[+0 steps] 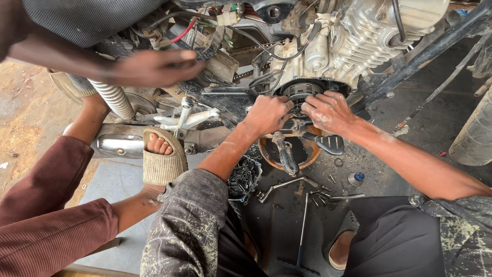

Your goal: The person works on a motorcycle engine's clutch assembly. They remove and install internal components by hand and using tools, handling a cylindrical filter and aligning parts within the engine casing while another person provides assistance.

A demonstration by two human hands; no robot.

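Observation:
My left hand [267, 114] and my right hand [328, 111] are both pressed against the round clutch assembly [301, 90] in the open side of a motorcycle engine [359, 46]. The fingers of each hand curl onto the lower rim of that dark ringed part. Whether either hand also pinches a small piece is hidden by the fingers. A black foot peg [330, 144] and a kick lever [285, 154] hang just below my hands, over a round rusty pan [307, 156].
Another person's hand [154, 66] reaches onto the frame at upper left; their sandalled foot [161, 151] rests by the chrome exhaust [120, 143]. On the oily floor lie a removed engine cover [243, 177], a socket wrench [279, 187], a T-handle [302, 231], bolts [320, 195] and a small bottle [355, 178].

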